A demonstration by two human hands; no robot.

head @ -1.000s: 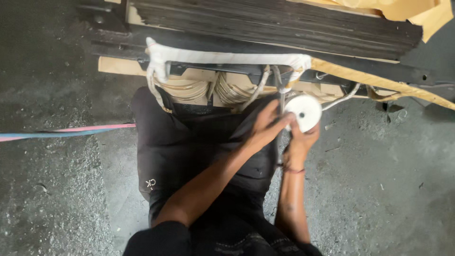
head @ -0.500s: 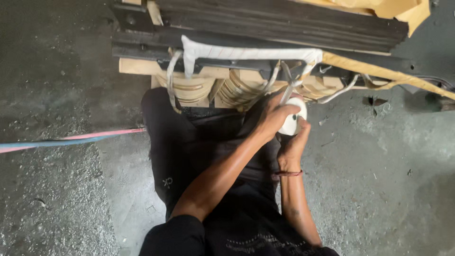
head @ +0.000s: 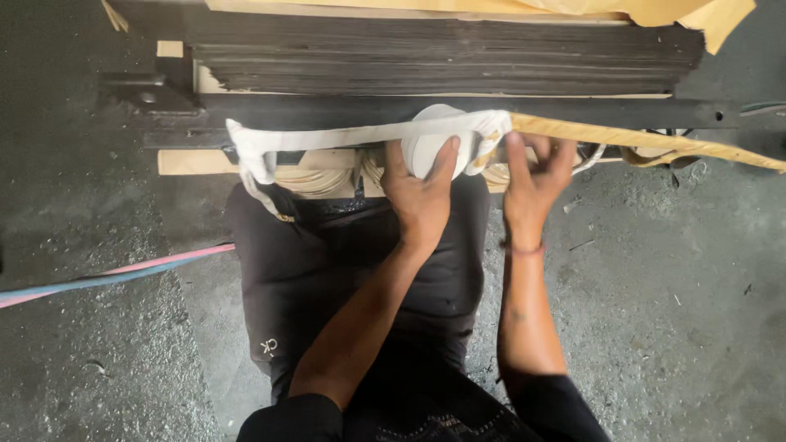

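Rough grey concrete floor [head: 671, 327] lies under the seated person. Nearest, the left hand [head: 422, 196] curls closed around one white tape roll [head: 438, 143]; the right hand [head: 532, 184], fingers half-open, steadies one white tape band [head: 344, 137] stretched along one dark laminated stack [head: 442, 57]. Winding well likely needs steady tension and flat overlap.

A stack of flat plates [head: 442, 57] fills the top of the frame, with a bar [head: 573, 113] running along just below it. The roll of tape [head: 438, 143] sits at upper centre against the bar, the left hand [head: 422, 192] on it from below. The right hand [head: 532, 184] lies just right of the roll. A strip of tape [head: 327, 137] runs left from the roll. A cable [head: 106, 278] lies on the floor [head: 671, 327] at the left edge.
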